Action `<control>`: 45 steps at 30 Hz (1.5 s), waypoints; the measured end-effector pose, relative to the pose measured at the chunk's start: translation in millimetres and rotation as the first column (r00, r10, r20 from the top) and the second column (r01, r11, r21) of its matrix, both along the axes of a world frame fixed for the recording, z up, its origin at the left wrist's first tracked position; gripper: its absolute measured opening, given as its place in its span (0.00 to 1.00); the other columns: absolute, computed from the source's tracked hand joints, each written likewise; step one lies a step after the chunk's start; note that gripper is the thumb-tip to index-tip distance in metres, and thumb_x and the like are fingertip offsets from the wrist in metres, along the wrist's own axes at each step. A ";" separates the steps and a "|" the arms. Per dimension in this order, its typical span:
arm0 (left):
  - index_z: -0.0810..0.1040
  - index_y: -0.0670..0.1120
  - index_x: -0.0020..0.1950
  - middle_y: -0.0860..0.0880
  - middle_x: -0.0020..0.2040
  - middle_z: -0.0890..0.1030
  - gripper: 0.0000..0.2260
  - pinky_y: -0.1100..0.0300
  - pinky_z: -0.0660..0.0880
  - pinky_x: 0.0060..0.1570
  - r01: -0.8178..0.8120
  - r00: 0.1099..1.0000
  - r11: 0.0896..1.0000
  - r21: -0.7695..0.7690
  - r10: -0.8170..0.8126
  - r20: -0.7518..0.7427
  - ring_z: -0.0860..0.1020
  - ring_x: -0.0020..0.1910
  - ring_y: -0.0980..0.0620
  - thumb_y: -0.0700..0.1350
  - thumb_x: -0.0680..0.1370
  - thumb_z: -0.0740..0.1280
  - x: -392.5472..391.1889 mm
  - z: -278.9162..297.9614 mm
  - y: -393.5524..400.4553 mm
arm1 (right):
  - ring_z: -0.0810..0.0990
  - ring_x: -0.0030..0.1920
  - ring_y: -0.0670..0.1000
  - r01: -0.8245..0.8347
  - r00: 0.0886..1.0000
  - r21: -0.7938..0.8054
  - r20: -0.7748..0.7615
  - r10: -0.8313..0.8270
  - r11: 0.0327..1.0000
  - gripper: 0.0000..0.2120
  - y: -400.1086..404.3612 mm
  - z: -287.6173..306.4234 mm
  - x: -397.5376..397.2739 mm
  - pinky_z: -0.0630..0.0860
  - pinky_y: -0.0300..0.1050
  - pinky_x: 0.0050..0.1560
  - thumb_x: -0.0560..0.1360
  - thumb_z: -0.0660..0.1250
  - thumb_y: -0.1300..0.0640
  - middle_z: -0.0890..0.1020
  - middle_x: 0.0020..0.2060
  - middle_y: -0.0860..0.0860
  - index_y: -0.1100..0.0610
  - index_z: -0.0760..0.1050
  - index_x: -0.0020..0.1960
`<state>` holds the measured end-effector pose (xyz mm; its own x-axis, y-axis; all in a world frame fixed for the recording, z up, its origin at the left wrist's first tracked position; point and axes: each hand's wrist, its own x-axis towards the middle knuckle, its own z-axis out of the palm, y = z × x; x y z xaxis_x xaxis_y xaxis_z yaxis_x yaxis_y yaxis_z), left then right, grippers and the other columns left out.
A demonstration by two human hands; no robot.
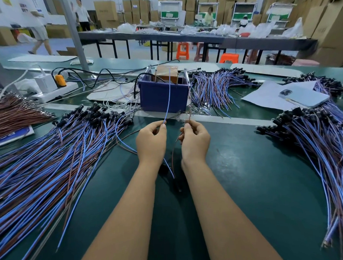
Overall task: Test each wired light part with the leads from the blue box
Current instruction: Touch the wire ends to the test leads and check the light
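While the left hand [151,141] pinches the tip of the blue lead [168,102] between thumb and forefinger, the right hand [195,140] pinches the thin brown lead [189,117] the same way, its other fingers curled. Both leads run up to the blue box [163,96] just beyond the hands. The wired light part [173,168] hangs between the wrists, a blue and a brown wire trailing near toward a dark body that is hard to make out.

The bare ends could slip off the leads, since the plastic-sheathed wires are thin, smooth and springy. The two leads could also touch each other and short, as the hands sit close together.

Heaps of like parts, glossy wires with small black cylindrical holders, lie left [51,153] and right [319,144] on the matte green bench [246,185]. A pale smartphone [303,98] rests on white paper [262,96] at far right.
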<state>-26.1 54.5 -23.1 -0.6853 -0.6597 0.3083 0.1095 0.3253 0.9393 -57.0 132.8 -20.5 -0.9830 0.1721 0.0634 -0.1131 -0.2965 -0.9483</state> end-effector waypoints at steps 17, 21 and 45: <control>0.78 0.47 0.45 0.55 0.33 0.75 0.06 0.71 0.65 0.25 -0.124 0.988 0.992 -0.024 0.126 0.090 0.70 0.30 0.58 0.44 0.79 0.63 5.1 5.3 0.4 | 0.71 0.25 0.42 -0.123 0.992 0.055 -0.019 0.124 0.991 0.08 0.2 0.6 1.6 0.70 0.33 0.29 0.79 0.62 0.66 0.77 0.32 0.50 0.57 0.78 0.50; 0.77 0.46 0.45 0.55 0.33 0.75 0.06 0.72 0.64 0.25 -0.141 0.986 0.990 -0.011 0.141 0.083 0.69 0.29 0.58 0.43 0.80 0.62 6.1 6.2 0.8 | 0.71 0.25 0.42 -0.129 0.991 0.064 -0.026 0.131 0.990 0.08 0.6 1.1 2.2 0.70 0.33 0.29 0.78 0.62 0.66 0.77 0.32 0.50 0.56 0.79 0.50; 0.67 0.45 0.49 0.51 0.35 0.71 0.05 0.59 0.63 0.29 -0.233 0.972 0.953 0.191 0.231 0.036 0.68 0.31 0.54 0.41 0.81 0.53 11.2 15.5 5.0 | 0.71 0.24 0.41 -0.174 0.983 0.099 -0.038 0.178 0.980 0.14 -0.7 3.5 8.8 0.71 0.35 0.29 0.76 0.64 0.66 0.78 0.32 0.49 0.48 0.79 0.42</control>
